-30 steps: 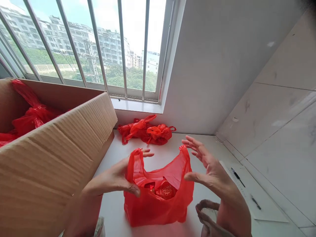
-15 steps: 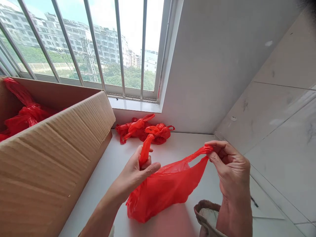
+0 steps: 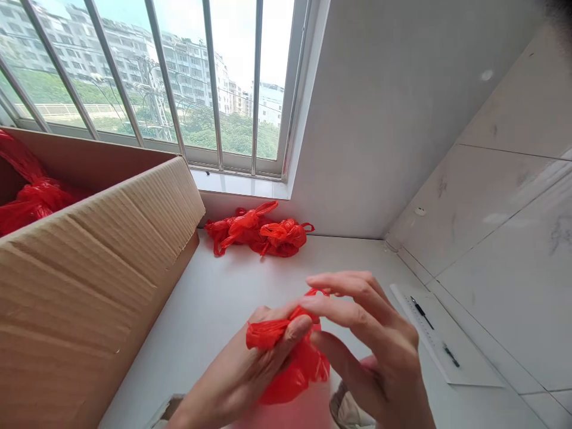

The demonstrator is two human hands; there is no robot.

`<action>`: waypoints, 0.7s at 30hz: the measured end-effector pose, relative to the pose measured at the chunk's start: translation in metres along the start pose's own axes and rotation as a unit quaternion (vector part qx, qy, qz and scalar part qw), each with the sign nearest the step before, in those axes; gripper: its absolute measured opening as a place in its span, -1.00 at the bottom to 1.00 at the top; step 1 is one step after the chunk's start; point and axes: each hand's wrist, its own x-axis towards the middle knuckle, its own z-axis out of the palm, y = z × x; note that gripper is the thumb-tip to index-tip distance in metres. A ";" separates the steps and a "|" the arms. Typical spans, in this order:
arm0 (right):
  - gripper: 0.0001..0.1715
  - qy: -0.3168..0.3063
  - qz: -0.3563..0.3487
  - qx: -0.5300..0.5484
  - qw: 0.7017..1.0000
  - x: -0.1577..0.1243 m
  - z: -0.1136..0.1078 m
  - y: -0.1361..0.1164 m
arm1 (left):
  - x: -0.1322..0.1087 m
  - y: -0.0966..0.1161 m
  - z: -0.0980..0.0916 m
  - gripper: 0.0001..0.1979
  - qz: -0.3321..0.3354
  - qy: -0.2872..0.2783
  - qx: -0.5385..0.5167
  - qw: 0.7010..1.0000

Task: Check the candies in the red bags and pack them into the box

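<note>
My left hand pinches a bunched part of a red plastic bag between thumb and fingers, at the lower middle. A loop of the bag sticks out to the left over the thumb. My right hand is just right of it, fingers apart and curved around the bag's upper end; its fingertips are close to the left hand's. Whether they touch the film is unclear. The bag's body hangs below both hands, partly hidden by them.
Knotted red bags lie against the wall on the white table. A cardboard box with red bags inside stands at left. Right, pens lie on a white sheet. A barred window is behind.
My right hand has let go of the stretched handle and moved left beside my left hand. The bag is now gathered in my left hand, and the view has shifted slightly.
</note>
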 end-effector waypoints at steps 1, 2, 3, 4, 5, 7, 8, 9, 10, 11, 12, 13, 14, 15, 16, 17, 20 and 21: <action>-0.65 -0.007 0.033 -0.016 0.999 0.002 -0.004 0.006 | 0.003 0.002 -0.001 -0.70 -0.023 -0.034 -0.006 0.999; -0.67 -0.024 0.064 -0.021 0.997 0.004 -0.007 0.011 | 0.006 0.003 -0.002 -0.65 -0.053 -0.065 -0.013 0.996; -0.71 -0.039 0.093 -0.014 0.995 0.005 -0.008 0.016 | 0.008 0.002 -0.003 -0.60 -0.086 -0.089 -0.025 0.992; -0.77 -0.047 0.117 0.003 0.992 0.006 -0.008 0.019 | 0.010 0.001 -0.004 -0.55 -0.116 -0.103 -0.040 0.987; -0.84 -0.044 0.131 0.024 0.990 0.007 -0.008 0.021 | 0.012 -0.001 -0.004 -0.50 -0.139 -0.111 -0.051 0.983; -0.93 -0.035 0.127 0.057 0.990 0.006 -0.005 0.019 | 0.015 -0.005 -0.007 -0.42 -0.160 -0.111 -0.063 0.979; -0.93 -0.044 0.107 0.067 0.991 0.005 -0.005 0.017 | 0.016 -0.007 -0.008 -0.42 -0.163 -0.106 -0.071 0.978; -0.92 -0.069 0.078 0.075 0.992 0.004 -0.005 0.014 | 0.017 -0.008 -0.010 -0.45 -0.166 -0.105 -0.089 0.977; -0.91 -0.108 0.047 0.082 0.990 0.003 -0.006 0.011 | 0.019 -0.007 -0.011 -0.52 -0.167 -0.107 -0.114 0.973; -0.90 -0.151 0.019 0.088 0.984 0.002 -0.008 0.010 | 0.021 -0.006 -0.012 -0.62 -0.165 -0.113 -0.137 0.970; -0.88 -0.189 -0.001 0.092 0.978 0.002 -0.010 0.009 | 0.022 -0.004 -0.013 -0.70 -0.157 -0.124 -0.150 0.968; -0.87 -0.211 -0.009 0.097 0.973 0.002 -0.012 0.010 | 0.023 -0.002 -0.014 -0.77 -0.141 -0.136 -0.150 0.969; -0.87 -0.214 -0.004 0.106 0.971 0.002 -0.013 0.013 | 0.023 -0.001 -0.014 -0.82 -0.122 -0.148 -0.136 0.972; -0.87 -0.196 0.014 0.124 0.973 0.004 -0.013 0.017 | 0.022 0.001 -0.015 -0.86 -0.101 -0.158 -0.111 0.976; -0.89 -0.161 0.037 0.148 0.975 0.005 -0.013 0.022 | 0.021 0.002 -0.014 -0.90 -0.079 -0.166 -0.080 0.980; -0.90 -0.124 0.065 0.176 0.974 0.008 -0.011 0.028 | 0.019 0.003 -0.014 -0.94 -0.061 -0.176 -0.050 0.981; -0.68 -0.125 0.126 0.254 0.951 0.015 0.001 0.042 | 0.013 0.004 -0.013 -0.91 -0.016 -0.197 0.051 0.979; -0.55 -0.169 0.134 0.273 0.938 0.017 0.006 0.046 | 0.012 0.004 -0.013 -0.88 0.002 -0.189 0.094 0.977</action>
